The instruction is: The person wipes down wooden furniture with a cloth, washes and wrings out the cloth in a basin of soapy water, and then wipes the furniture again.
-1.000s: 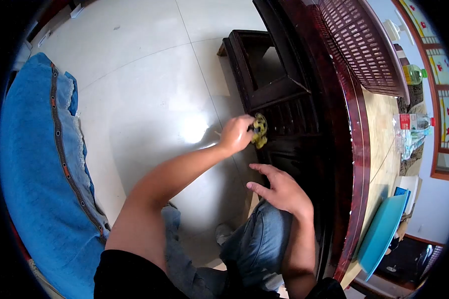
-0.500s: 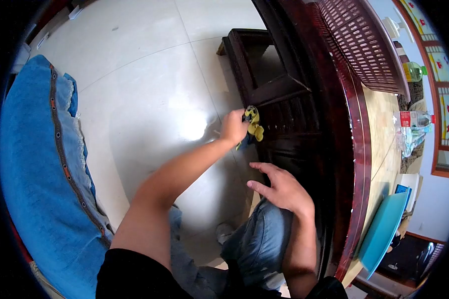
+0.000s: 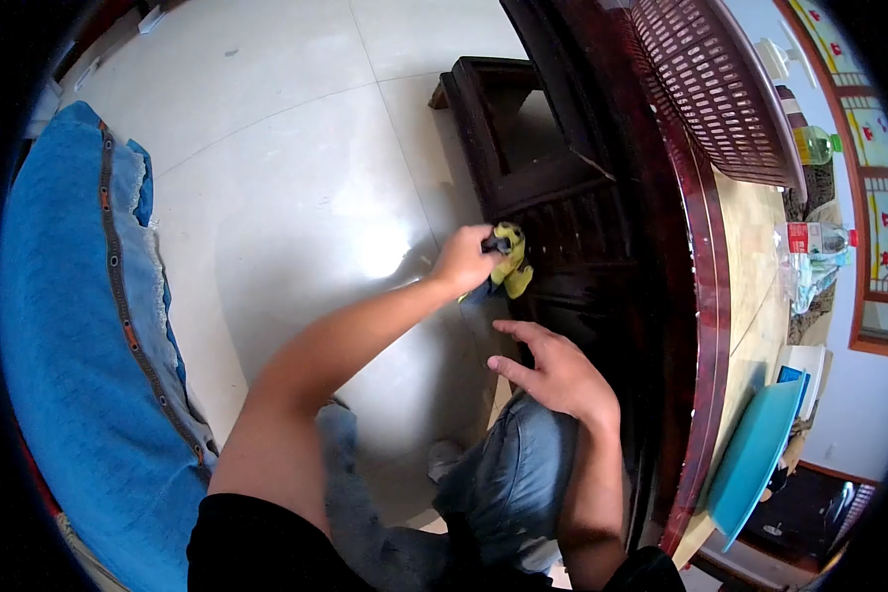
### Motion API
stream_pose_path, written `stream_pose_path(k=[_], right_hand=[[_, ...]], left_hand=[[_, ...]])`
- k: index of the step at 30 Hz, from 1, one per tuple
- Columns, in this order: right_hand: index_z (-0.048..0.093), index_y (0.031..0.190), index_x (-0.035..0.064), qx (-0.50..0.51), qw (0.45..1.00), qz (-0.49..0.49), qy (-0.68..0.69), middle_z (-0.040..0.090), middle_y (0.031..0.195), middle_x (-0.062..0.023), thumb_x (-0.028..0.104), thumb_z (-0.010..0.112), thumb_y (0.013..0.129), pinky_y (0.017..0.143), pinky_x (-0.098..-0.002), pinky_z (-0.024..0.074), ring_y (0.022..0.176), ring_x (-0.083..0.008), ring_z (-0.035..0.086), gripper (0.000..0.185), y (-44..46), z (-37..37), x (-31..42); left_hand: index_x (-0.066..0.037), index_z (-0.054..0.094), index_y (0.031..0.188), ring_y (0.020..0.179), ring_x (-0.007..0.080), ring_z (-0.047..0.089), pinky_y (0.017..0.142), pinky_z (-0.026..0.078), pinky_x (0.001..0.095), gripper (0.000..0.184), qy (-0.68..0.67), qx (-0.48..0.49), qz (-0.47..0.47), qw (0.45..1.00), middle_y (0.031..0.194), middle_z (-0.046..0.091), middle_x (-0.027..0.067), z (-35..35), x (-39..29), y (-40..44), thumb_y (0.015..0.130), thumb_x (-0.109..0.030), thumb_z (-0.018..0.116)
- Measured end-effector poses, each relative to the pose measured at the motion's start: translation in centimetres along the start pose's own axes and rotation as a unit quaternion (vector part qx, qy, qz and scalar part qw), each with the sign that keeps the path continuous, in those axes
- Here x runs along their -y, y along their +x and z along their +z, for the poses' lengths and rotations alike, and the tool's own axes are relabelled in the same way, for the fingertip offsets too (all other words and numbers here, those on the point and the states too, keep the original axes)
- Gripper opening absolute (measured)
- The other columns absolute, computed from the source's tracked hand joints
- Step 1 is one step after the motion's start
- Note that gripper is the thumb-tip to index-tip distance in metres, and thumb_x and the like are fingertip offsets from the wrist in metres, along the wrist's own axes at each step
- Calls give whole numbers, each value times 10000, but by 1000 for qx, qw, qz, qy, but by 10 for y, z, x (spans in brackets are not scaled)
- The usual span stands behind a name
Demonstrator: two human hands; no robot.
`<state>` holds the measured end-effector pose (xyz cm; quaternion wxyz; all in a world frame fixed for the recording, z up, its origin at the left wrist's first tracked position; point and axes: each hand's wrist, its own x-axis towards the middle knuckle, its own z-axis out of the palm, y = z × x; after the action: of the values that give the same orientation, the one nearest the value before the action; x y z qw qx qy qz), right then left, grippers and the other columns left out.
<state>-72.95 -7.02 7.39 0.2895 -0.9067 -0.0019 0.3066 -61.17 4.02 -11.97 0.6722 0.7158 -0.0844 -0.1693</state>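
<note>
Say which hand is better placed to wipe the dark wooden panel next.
Probably left: the left hand holds the yellow-patterned cloth at the panel, while the right hand looks empty near the knee.

No readable text: just 1 red-and-white label (image 3: 804,237) (print too small) on the clear bottle (image 3: 834,238).

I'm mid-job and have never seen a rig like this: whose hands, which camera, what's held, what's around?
There is no machine here: these are a person's two bare hands. The only view comes from a camera worn on the head, looking forward and down. The left hand grips a yellow-and-dark cloth at the side of a dark wooden cabinet. The right hand is open, holding nothing, by the knee. Along the pale top at the picture's right are a purple basket and a blue basin.
</note>
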Motion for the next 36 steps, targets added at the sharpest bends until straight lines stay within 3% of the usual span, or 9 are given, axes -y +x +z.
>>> stream_pose_path(k=[2,8,14,18,21,24,27,34,36], right_hand=[[597,1326,-40,-3,1000,-1,-1,628,1315,-271,391,689,948,1067,-426,467,1231,-414,603,581,-3,-2,-1],[592,1331,-42,-14,999,-42,-11,621,1317,-280,391,682,947,1060,-426,468,1222,-419,603,585,-10,2,-9],[590,1313,-58,-15,998,-57,-5,633,1267,-289,389,680,948,1017,-440,488,1159,-438,622,584,-20,1,-6],[593,1309,-54,-27,996,-90,-12,641,1247,-287,391,683,946,999,-445,496,1125,-438,633,581,-17,4,-12],[594,1310,-51,-23,997,-79,-4,641,1252,-287,392,686,946,997,-444,498,1126,-434,635,581,-16,1,-12],[595,1313,-49,-29,996,-81,-2,638,1268,-283,391,688,945,991,-440,501,1129,-427,638,581,-14,3,-16],[594,1318,-47,-31,997,-73,-4,636,1285,-277,389,690,945,985,-436,505,1128,-422,641,582,-16,2,-17],[589,1327,-46,-32,997,-65,5,634,1288,-278,393,686,945,989,-437,504,1134,-427,638,590,-15,2,-21],[588,1326,-47,-22,998,-50,13,632,1290,-281,393,685,945,997,-437,501,1146,-430,634,590,-14,1,-19]], left_hand=[[21,689,1095,948,362,697,858,522,400,288,-128,-84,136,979,1011,718,206,2,-10,11,810,-25,683],[46,689,1061,952,365,674,867,523,397,276,-72,-255,296,918,1015,684,188,-14,-137,43,793,-19,701],[24,671,1033,948,392,660,837,522,405,258,-41,-205,342,916,1006,673,187,-4,-144,23,777,12,704],[28,598,1001,972,439,627,814,507,457,243,-4,-110,236,965,994,631,200,11,-104,-14,763,56,635],[32,606,1018,968,458,623,835,517,513,272,85,-8,262,961,1008,625,209,12,-66,-33,750,73,585],[29,620,1027,979,470,621,855,517,508,264,169,49,181,968,1038,651,218,1,-14,-23,763,21,621],[11,606,1045,968,465,617,819,511,502,257,189,-30,107,976,1023,628,203,-10,-5,-21,792,58,612],[-5,584,1059,970,456,612,798,496,472,259,30,-126,261,957,1041,618,184,7,-67,-11,810,45,630],[1,580,1061,993,471,607,808,500,496,276,24,-129,220,967,1092,613,196,25,-60,-12,794,52,623]])
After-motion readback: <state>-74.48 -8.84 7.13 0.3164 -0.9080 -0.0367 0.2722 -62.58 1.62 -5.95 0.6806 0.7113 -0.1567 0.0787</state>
